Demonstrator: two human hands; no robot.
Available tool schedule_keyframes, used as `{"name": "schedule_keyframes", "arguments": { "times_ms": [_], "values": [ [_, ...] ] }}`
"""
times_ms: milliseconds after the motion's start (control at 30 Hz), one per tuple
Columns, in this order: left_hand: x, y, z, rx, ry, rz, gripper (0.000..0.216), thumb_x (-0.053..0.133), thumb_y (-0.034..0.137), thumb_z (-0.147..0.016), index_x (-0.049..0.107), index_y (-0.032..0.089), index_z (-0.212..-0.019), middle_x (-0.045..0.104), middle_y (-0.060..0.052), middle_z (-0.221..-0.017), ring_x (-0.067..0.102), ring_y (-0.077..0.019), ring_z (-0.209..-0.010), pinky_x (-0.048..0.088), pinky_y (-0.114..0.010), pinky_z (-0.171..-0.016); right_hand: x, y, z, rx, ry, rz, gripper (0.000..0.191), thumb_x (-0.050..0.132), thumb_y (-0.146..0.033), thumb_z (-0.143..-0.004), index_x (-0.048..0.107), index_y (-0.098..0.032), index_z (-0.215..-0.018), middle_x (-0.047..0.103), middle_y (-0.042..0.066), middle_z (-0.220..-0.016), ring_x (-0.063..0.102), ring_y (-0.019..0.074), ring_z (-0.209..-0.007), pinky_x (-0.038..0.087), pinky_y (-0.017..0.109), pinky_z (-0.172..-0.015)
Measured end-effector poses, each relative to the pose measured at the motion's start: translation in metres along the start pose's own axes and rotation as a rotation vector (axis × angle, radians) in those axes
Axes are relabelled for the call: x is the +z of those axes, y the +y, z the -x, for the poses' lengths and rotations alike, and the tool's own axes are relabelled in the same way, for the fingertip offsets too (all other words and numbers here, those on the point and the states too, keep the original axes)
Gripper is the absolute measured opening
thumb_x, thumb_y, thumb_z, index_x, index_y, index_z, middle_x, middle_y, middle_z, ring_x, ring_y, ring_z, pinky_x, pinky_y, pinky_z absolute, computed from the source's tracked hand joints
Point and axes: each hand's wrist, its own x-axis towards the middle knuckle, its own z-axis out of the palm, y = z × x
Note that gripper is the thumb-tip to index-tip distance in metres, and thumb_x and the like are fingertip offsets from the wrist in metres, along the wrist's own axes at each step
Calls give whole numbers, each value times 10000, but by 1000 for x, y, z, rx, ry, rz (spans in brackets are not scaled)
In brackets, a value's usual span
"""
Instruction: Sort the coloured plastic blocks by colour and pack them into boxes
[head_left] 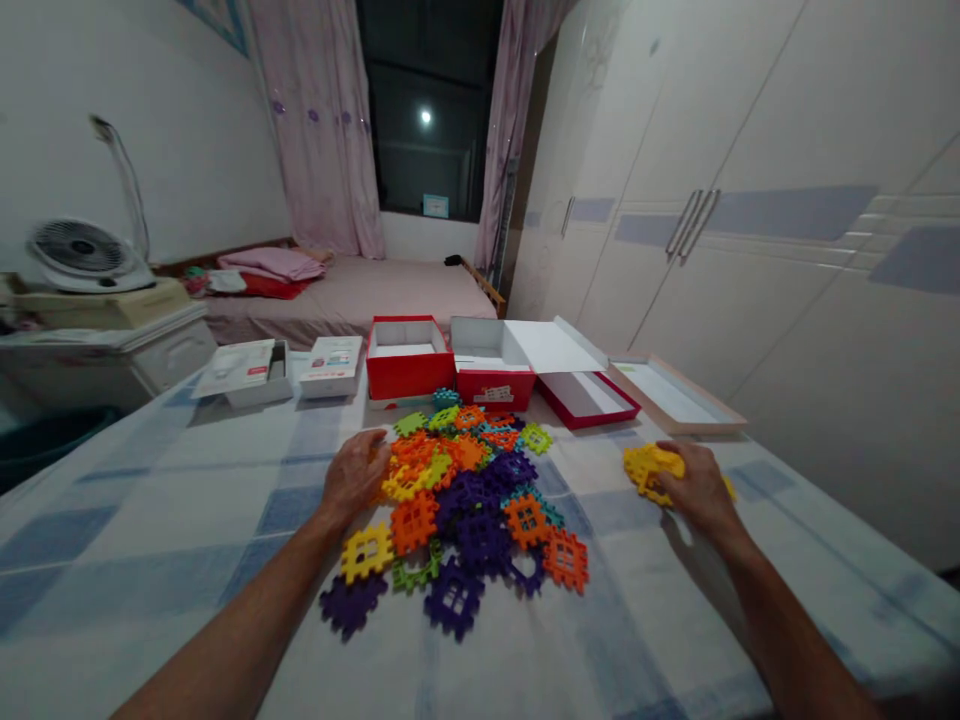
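Note:
A pile of plastic interlocking tiles [469,490] in purple, orange, yellow, green and teal lies mid-table. Against its left side is my left hand [356,472], fingers curled in among the orange and yellow pieces; what they close on is hidden. My right hand [697,485], well to the right of the pile, is closed around several yellow interlocking tiles [645,470]. Nearest me lie a loose purple tile [352,602], a yellow tile [367,553] and another purple tile [454,597].
Behind the pile stand two open red boxes [410,375] [495,390], a shallow red lid [589,400] and a pinkish tray-like lid [679,395]. White boxes [331,366] [259,380] sit at the back left. A checked cloth [210,520] covers the table.

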Motion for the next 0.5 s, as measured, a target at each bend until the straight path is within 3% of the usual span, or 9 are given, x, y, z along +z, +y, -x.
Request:
{"name": "schedule_keyframes", "arguments": {
  "times_ms": [67,133,233,300,500],
  "values": [
    [-1,1,1,1,10,-2,397,370,311,-781,604,136,-1050,642,-105,-1092,578,-218,-1031,422,-340,-941,1,-14,1,-66,9,-13,376,463,-282,-673,620,-162,-993,586,136,-1058,510,282,-1067,388,462,-952],
    [-1,3,1,12,11,3,358,373,281,-779,620,147,-1000,650,-96,-1070,577,-208,-1017,417,-330,-939,2,-38,4,-117,-85,-106,346,471,-317,-721,612,-183,-1008,577,120,-1075,528,265,-1047,420,441,-924],
    [-2,4,1,36,13,27,310,376,264,-781,639,163,-911,658,-82,-1027,574,-198,-998,408,-316,-939,5,-91,14,-205,-313,-309,312,477,-351,-786,599,-222,-1043,561,86,-1136,551,225,-1027,482,379,-850],
    [-4,6,1,24,19,61,303,370,273,-792,645,172,-870,662,-73,-1012,579,-190,-978,416,-307,-918,8,-131,24,-328,-417,-401,287,482,-319,-809,588,-242,-1064,558,68,-1159,530,213,-1077,466,374,-885],
    [-7,10,3,-36,-3,133,336,351,307,-820,656,167,-840,676,-56,-918,601,-173,-882,434,-269,-812,33,-229,42,-645,-554,-452,252,521,-201,-821,584,-206,-1065,570,71,-1165,487,189,-1132,371,370,-990]
  ]
}}
